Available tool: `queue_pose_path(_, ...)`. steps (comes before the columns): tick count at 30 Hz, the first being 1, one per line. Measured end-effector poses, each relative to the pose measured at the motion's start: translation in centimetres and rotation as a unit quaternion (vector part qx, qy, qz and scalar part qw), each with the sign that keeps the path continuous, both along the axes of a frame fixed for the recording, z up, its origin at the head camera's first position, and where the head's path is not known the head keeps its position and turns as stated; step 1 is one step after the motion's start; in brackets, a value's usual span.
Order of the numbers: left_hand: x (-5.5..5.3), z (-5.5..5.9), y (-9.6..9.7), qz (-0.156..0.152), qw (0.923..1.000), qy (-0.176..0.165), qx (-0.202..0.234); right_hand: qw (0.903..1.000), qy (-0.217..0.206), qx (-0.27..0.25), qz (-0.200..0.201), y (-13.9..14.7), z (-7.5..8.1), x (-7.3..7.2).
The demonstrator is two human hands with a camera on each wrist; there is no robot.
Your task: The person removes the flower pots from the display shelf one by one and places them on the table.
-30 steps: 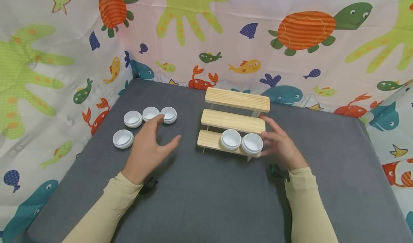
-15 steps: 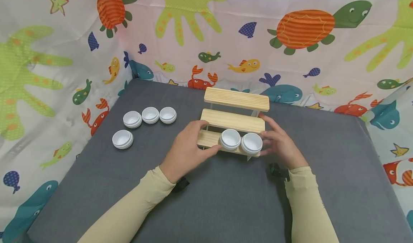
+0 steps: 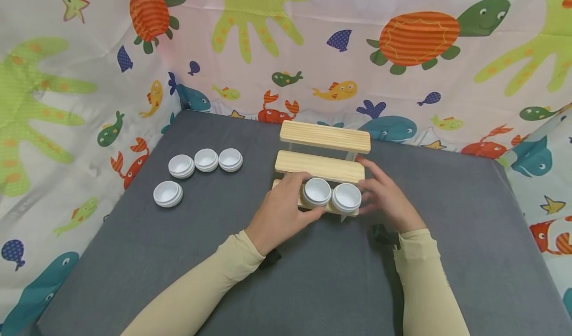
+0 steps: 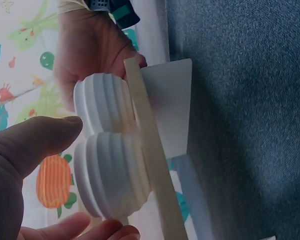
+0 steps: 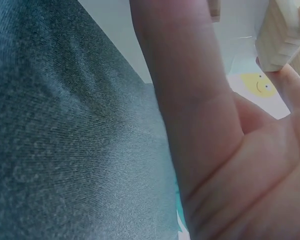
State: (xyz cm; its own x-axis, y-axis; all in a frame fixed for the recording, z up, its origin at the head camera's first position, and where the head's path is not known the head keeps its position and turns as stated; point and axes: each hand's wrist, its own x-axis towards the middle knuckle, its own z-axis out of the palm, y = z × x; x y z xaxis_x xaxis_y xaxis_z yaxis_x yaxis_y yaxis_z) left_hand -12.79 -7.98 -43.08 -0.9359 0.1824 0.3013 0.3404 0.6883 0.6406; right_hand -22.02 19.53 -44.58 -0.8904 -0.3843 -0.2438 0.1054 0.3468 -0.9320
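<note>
A three-tier wooden display stand (image 3: 325, 136) with pale side supports stands on the grey cloth. Two white ribbed bowls, a left bowl (image 3: 317, 191) and a right bowl (image 3: 346, 197), sit side by side on its lowest tier. My left hand (image 3: 281, 212) reaches around the left bowl, thumb in front and fingers behind. In the left wrist view a gap shows between the thumb (image 4: 50, 134) and that bowl (image 4: 107, 175). At the stand's right end, my right hand (image 3: 389, 202) holds the ends of the lower boards, fingers spread along them.
Several more white bowls stand at the left: three in a row at the back, such as the middle one (image 3: 206, 160), and one nearer bowl (image 3: 168, 194). A sea-animal printed curtain (image 3: 250, 73) hangs behind and at the sides of the grey table (image 3: 339, 281).
My left hand has moved right, from beside the loose bowls to the left bowl on the stand's lowest tier. My right hand has stayed at the stand's right end.
</note>
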Motion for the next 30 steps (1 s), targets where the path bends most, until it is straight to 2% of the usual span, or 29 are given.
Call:
queue_pose_path(6, -0.3, -0.2, 0.4, 0.008, 1.0000, -0.005, 0.003, 0.9995, 0.018, 0.026, 0.001, 0.1, 0.3, -0.1)
queue_pose_path(15, -0.5, -0.5, 1.1, 0.019, 0.9996, -0.021, 0.003, 0.9998, 0.008, 0.016, -0.004, 0.0, 0.4, 0.1)
queue_pose_path(30, -0.7, -0.7, 1.2, 0.031, 0.9992, -0.023, 0.008, 0.9999, 0.004, 0.010, -0.005, 0.0, 0.2, 0.1)
